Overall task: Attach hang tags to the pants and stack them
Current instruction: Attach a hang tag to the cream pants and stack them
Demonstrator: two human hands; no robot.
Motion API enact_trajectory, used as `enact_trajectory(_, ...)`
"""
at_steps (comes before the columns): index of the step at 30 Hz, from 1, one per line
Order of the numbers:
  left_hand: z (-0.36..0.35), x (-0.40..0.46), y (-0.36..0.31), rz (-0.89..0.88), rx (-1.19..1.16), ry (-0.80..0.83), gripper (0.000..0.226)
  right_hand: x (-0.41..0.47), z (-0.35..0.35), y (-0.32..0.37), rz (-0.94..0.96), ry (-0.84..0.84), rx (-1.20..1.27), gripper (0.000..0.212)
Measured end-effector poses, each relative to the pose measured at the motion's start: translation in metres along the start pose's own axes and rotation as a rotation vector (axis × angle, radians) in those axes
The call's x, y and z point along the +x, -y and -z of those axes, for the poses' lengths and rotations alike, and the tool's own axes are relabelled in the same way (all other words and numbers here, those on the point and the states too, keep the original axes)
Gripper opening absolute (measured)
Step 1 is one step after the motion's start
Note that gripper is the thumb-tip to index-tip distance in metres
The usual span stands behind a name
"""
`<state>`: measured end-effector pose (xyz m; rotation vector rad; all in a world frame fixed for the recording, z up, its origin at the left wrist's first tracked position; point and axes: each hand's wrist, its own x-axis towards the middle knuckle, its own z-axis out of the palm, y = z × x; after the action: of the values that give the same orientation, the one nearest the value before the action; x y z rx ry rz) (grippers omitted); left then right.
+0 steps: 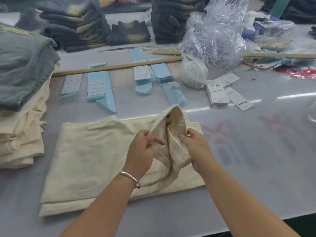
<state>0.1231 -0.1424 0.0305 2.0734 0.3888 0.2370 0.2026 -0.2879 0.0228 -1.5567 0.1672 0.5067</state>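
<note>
Cream pants [95, 158] folded flat near the front edge of the table [248, 159], waist end turned up and opened between both hands; left hand [142, 151] curled on the left flap of the waistband, fingers pinching the cloth; right hand [196, 147] pinching the right flap just beside a small printed label [179, 139] sewn inside; so pants right under and between the hands, rest of them spread out to the left. Thin bracelet [130, 177] on the left wrist.

Over at the left edge, a pile of folded pants [22, 117], cream ones below, grey-blue ones on top. Toward the middle, blue paper strips with sticker sheets [95, 86] laid in rows, a long wooden ruler [116, 66] lying across their far ends. White hang tags [220, 94] well apart from the hands, off to the right past the pants, one reading TIKTOK. Beside those a bag of white string [193, 72] and a big clear plastic bag of fasteners [215, 35]. Along the back edge, stacks of dark jeans [82, 26], kinda blurry.
</note>
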Motion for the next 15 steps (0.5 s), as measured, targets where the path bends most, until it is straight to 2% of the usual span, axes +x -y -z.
enact_trajectory(2,-0.005,-0.004,-0.002,-0.032,0.122,0.009,0.039,-0.004,0.001,-0.001,0.018,0.009,-0.003,0.009)
enact_trajectory(4,-0.009,-0.007,-0.005,0.057,0.101,0.014,0.019,-0.009,0.001,0.000,0.048,0.112,-0.024,0.011)
enact_trajectory(6,-0.013,-0.010,-0.005,0.123,0.101,0.014,0.045,-0.015,0.003,0.000,0.056,0.226,-0.042,0.023)
enact_trajectory(7,-0.014,-0.011,-0.005,0.137,0.136,0.002,0.051,-0.016,0.005,0.000,0.055,0.261,-0.041,0.027)
enact_trajectory(8,-0.014,-0.011,-0.004,0.134,0.174,-0.017,0.048,-0.017,0.007,0.000,0.054,0.282,-0.025,0.030)
enact_trajectory(12,-0.012,-0.011,-0.004,0.098,0.199,-0.088,0.004,-0.015,0.016,-0.002,0.031,0.215,0.137,0.029)
enact_trajectory(15,-0.012,-0.014,-0.006,0.010,0.093,-0.136,0.038,-0.013,0.020,-0.007,0.059,0.188,0.233,0.035)
